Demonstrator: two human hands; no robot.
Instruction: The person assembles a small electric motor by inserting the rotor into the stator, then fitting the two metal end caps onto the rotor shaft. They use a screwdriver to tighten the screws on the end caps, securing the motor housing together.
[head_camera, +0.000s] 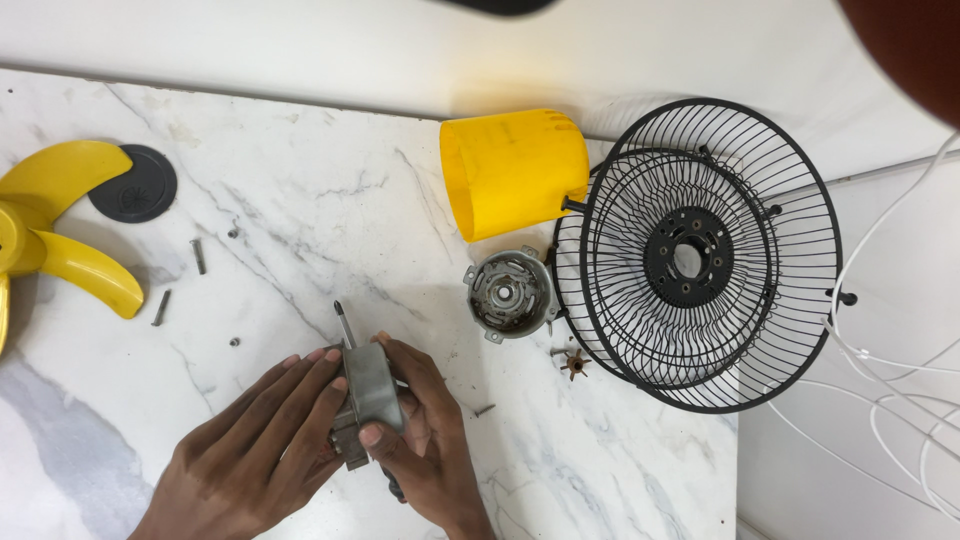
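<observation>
My left hand (265, 440) and my right hand (425, 435) together grip a grey metal motor core (368, 395) low on the marble table (300, 210). A screwdriver (343, 325) pokes up from behind the core, its dark handle end showing under my right hand; which fingers hold it is hidden. A round grey motor end cap (510, 293) lies apart, up and to the right of my hands.
A yellow motor housing (512, 170) and two stacked black wire fan grilles (700, 255) lie at the right. Yellow fan blades (50, 235) and a dark round cap (135, 183) sit at the left. Loose screws (198, 256) lie scattered. White cables (880, 370) hang off the table's right edge.
</observation>
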